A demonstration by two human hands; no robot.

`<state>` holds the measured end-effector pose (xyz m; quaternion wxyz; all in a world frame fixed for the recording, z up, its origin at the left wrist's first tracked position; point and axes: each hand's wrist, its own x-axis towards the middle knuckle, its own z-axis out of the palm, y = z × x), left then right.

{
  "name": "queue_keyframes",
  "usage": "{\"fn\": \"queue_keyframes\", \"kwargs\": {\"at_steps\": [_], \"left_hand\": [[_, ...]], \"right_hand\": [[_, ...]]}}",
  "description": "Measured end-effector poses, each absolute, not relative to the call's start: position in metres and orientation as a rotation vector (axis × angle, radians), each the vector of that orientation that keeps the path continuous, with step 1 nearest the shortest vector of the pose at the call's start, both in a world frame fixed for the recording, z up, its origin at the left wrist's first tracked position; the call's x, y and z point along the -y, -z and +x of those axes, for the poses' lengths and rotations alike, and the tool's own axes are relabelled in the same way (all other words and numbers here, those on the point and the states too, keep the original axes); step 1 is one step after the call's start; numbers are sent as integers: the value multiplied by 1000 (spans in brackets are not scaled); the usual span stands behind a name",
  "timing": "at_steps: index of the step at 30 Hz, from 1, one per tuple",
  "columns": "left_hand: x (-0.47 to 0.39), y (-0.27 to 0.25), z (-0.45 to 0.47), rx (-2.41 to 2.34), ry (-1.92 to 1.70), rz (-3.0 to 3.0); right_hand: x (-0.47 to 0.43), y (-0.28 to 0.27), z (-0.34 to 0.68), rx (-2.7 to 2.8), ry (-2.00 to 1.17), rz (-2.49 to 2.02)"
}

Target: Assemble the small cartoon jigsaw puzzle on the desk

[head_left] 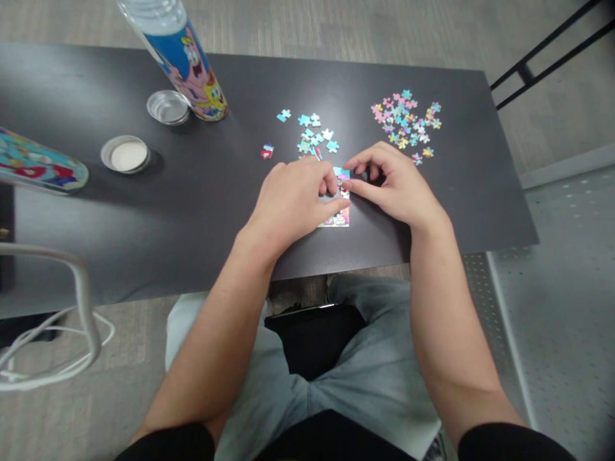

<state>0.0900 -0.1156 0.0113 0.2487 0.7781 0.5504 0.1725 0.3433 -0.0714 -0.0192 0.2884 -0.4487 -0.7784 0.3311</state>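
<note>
A small, partly joined jigsaw puzzle (342, 218) lies on the dark table near its front edge, much of it covered by my left hand (295, 198). The fingers of that hand curl over it, and the thumb rests across its right part. At the puzzle's upper right edge, my right hand (391, 182) has its thumb and index finger closed in on a jigsaw piece (344, 174). Just beyond my hands are several loose blue jigsaw pieces (314, 137). A single red and blue piece (268, 151) sits apart to the left.
More mixed jigsaw pieces (403, 118) are spread at the right of the table (211, 211). On the left stand a clear-topped cartoon tube (199, 70) and two round lids, one metallic (168, 107), one white inside (129, 155). Another printed tube (41, 163) lies farther left. A white cable (81, 288) hangs in front.
</note>
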Motion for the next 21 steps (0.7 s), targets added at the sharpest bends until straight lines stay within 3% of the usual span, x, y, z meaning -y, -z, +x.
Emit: {"fn": "queue_keyframes", "kwargs": {"at_steps": [21], "left_hand": [[114, -8, 87, -1518, -481, 2109]], "right_hand": [[67, 26, 338, 2097, -818, -1209]]}}
